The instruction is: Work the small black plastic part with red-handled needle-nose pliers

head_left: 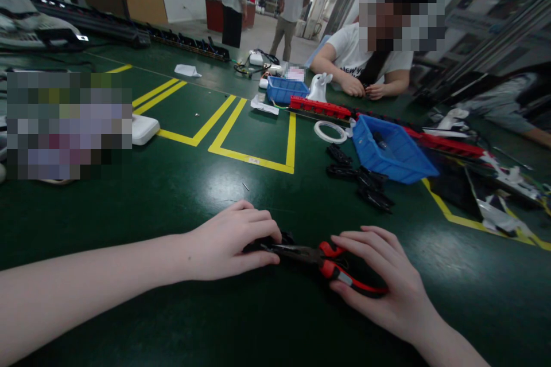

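Observation:
Red-and-black needle-nose pliers lie in the grip of my right hand, its fingers and thumb around the handles. Their long jaws point left, toward the fingertips of my left hand. Those fingers are closed on a small black part, mostly covered by the hand, so its kind does not show. The jaw tips touch or overlap this part; whether they pinch it I cannot tell. Beyond my hands, several black bundled pieces lie beside a blue bin.
A roll of white tape lies left of the bin. Behind it runs a long red strip, near a smaller blue bin. Yellow tape marks the green table. A person in a white shirt sits across, hands together.

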Available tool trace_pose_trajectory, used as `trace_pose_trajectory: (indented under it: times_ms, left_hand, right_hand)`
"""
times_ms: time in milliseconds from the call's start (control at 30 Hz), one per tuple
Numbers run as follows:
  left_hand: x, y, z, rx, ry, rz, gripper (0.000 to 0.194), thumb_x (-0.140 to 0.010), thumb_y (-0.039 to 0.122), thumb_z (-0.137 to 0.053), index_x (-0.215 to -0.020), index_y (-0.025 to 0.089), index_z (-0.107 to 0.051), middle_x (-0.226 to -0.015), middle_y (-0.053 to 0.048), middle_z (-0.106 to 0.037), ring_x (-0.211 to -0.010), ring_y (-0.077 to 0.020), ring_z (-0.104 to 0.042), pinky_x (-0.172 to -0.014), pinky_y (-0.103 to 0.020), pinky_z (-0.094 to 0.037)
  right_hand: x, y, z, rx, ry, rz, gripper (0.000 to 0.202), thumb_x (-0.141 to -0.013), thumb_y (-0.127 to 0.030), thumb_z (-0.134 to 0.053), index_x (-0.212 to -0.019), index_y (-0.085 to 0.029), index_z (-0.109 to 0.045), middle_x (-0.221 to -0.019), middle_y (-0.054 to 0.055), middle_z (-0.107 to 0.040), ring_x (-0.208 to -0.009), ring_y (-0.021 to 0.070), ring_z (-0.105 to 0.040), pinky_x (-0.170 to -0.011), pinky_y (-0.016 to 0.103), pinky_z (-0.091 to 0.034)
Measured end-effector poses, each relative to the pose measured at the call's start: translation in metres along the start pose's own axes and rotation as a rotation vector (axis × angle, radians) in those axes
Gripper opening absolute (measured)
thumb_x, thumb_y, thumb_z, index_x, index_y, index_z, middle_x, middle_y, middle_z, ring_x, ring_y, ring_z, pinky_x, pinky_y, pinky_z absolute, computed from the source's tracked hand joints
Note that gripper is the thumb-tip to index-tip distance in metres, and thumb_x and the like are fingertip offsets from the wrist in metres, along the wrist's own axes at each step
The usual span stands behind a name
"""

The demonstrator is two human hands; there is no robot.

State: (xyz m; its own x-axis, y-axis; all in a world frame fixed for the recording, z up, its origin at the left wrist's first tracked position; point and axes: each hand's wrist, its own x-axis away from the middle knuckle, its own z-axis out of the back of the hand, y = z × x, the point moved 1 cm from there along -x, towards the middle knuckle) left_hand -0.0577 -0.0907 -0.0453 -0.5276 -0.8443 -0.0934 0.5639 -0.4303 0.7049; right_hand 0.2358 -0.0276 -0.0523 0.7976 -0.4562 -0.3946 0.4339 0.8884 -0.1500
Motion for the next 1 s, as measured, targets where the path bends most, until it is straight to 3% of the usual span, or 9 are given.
trace_pose_trajectory:
  times_ms: [367,1000]
  left_hand:
    - [-0.0008,0.0,-0.0004,-0.016,0.009,-0.021,0.011,-0.096,0.029,-0.061,-0.104,0.021,-0.061,-0.102,0.0,-0.066,-0.094,-0.0173,-0.062,-0.095,-0.036,-0.038]
    - [0.0008,-0.0015,-0.0037,-0.09,0.005,-0.061,0.012,-0.095,0.027,-0.061,-0.105,0.021,-0.059,-0.103,-0.001,-0.065,-0.094,-0.018,-0.061,-0.092,-0.035,-0.038]
  right_hand:
    - [0.0,0.0009,-0.0006,-0.021,-0.03,-0.009,0.052,-0.083,-0.038,-0.07,-0.131,-0.027,-0.054,-0.11,0.008,-0.071,-0.1,0.026,-0.068,-0.096,0.049,-0.046]
    - [-0.003,-0.0003,0.0,-0.086,-0.061,-0.036,0.05,-0.084,-0.035,-0.069,-0.131,-0.027,-0.055,-0.114,0.008,-0.068,-0.102,0.025,-0.065,-0.083,0.041,-0.054]
